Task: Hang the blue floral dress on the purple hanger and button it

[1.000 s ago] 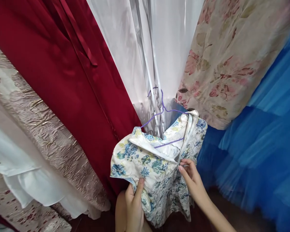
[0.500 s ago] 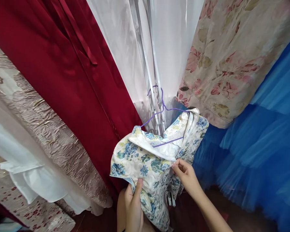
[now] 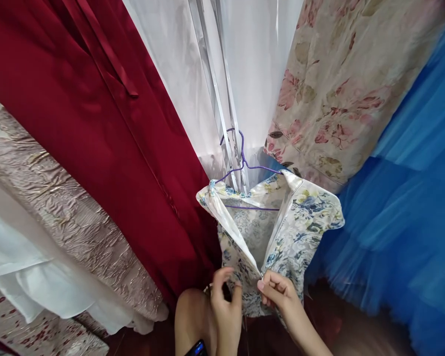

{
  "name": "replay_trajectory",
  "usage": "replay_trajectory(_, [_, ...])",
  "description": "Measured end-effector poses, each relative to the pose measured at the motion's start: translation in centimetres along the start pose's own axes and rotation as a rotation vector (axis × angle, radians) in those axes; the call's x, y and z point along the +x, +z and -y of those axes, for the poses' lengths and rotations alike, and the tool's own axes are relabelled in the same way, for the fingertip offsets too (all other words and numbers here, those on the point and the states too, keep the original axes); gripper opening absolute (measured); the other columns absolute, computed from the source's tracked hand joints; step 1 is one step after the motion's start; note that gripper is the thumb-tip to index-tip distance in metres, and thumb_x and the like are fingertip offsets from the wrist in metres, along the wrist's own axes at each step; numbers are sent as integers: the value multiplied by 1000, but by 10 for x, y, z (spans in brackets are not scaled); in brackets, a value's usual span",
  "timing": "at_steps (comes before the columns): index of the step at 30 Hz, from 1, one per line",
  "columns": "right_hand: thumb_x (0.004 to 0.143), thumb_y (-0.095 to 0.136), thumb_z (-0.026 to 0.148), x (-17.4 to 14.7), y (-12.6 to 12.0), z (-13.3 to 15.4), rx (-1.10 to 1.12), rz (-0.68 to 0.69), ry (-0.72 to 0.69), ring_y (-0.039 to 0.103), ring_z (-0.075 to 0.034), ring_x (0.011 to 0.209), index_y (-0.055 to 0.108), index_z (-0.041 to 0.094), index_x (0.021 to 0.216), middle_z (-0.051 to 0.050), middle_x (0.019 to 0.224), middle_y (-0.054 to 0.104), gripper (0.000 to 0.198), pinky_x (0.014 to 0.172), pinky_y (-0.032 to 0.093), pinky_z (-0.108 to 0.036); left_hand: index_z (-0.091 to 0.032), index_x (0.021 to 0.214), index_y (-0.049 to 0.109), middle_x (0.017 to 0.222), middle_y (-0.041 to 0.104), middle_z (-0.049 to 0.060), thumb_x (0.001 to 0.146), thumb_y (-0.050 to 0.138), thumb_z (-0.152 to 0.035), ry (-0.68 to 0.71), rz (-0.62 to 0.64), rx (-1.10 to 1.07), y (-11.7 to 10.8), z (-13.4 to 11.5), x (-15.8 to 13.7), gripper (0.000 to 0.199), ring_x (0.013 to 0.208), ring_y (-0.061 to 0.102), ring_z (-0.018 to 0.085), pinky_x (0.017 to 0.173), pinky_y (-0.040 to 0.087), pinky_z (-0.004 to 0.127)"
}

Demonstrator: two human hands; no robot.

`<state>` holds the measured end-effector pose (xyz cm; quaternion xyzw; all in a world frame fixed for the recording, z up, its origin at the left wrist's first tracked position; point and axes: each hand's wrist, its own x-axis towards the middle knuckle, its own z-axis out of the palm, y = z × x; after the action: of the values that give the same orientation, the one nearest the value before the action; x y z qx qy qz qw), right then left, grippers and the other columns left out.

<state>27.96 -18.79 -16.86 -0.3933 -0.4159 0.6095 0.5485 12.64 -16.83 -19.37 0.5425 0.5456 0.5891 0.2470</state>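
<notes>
A white dress with blue and yellow flowers [image 3: 304,217] hangs on a purple wire hanger [image 3: 257,167]. Its front panels spread in a deep V, where a zipper seems to run along the edges. At the bottom of the V, my right hand [image 3: 282,294] is closed in a pinch on the zipper end; the pull itself is mostly hidden by the fingers. My left hand [image 3: 227,306] is just left of it, thumb and fingers curved apart, holding nothing, near the lower part of the dress.
White metal rails [image 3: 217,89] run down behind the hanger. A red satin garment [image 3: 107,133] hangs left, a beige floral one [image 3: 330,89] and blue tulle [image 3: 389,217] right. My bent knee [image 3: 193,316] and a lit screen [image 3: 197,348] are below.
My left hand has let go of the dress fabric and opened. The dress has turned and spread into a V, and my right hand has moved down with the neck opening's edge.
</notes>
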Motion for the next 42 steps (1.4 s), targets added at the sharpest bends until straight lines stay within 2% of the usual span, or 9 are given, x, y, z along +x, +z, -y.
replay_trajectory(2, [87, 68, 45, -4, 0, 4, 19, -5, -4, 40, -11, 55, 51, 19, 67, 3, 58, 50, 38, 55, 26, -25, -19, 106, 68, 106, 70, 10, 80, 63, -18, -15, 317, -23, 11, -8, -9, 27, 100, 66, 26, 91, 52, 40])
replay_trajectory(4, [87, 68, 45, -8, 0, 8, 15, -8, -6, 38, -10, 54, 50, 19, 66, 4, 57, 48, 38, 54, 25, -25, -21, 111, 67, 111, 70, 10, 78, 60, -11, -6, 404, -46, 22, -15, -16, 35, 104, 66, 25, 91, 52, 37])
replay_trajectory(8, [89, 65, 48, -12, 0, 17, -44, 11, 17, 31, -8, 45, 49, 19, 64, 5, 51, 45, 41, 48, 18, -25, -21, 105, 67, 107, 71, 9, 79, 58, -11, 50, 314, -74, 40, -18, -21, 29, 97, 67, 24, 85, 52, 32])
replay_trajectory(12, [89, 64, 49, -14, -1, 20, -36, -9, 7, 30, -7, 44, 51, 18, 64, 5, 49, 45, 42, 47, 17, -25, -19, 89, 65, 83, 69, 4, 86, 58, -20, 98, 297, -77, 46, -19, -18, 8, 77, 64, 19, 71, 49, 25])
replay_trajectory(21, [87, 66, 41, 7, 21, 28, 114, -162, 9, 29, -7, 45, 62, 15, 66, 5, 47, 43, 34, 47, 18, -24, -17, 76, 57, 67, 57, 0, 92, 53, -22, 80, 218, -45, 43, -12, -24, 17, 61, 53, 14, 60, 45, 22])
replay_trajectory(25, [84, 67, 39, 33, 38, 58, 99, -165, -40, 29, -6, 40, 64, 15, 65, 5, 44, 46, 31, 43, 18, -23, -16, 86, 61, 75, 63, 5, 92, 51, -17, 100, 191, 35, 43, -7, -23, 12, 67, 59, 15, 64, 48, 24])
replay_trajectory(30, [81, 68, 37, 73, 48, 111, 53, -149, -186, 28, -5, 37, 66, 14, 64, 4, 42, 50, 28, 40, 15, -22, -18, 75, 54, 68, 57, 1, 90, 50, -17, 141, 98, 104, 56, 2, -33, 15, 63, 55, 15, 63, 45, 24])
replay_trajectory(38, [77, 69, 33, 100, 41, 185, 96, -133, -336, 32, -5, 36, 69, 13, 66, 2, 44, 54, 23, 37, 17, -22, -21, 79, 56, 71, 60, 6, 87, 50, -18, 126, 231, 141, 94, 4, -59, 11, 65, 56, 21, 62, 45, 31])
replay_trajectory(42, [78, 67, 32, 104, 38, 200, 35, -105, -353, 35, -6, 37, 70, 13, 67, 2, 45, 54, 22, 37, 21, -22, -21, 78, 56, 71, 59, 5, 89, 49, -20, 71, 240, 94, 91, 12, -53, 12, 66, 56, 21, 64, 46, 32])
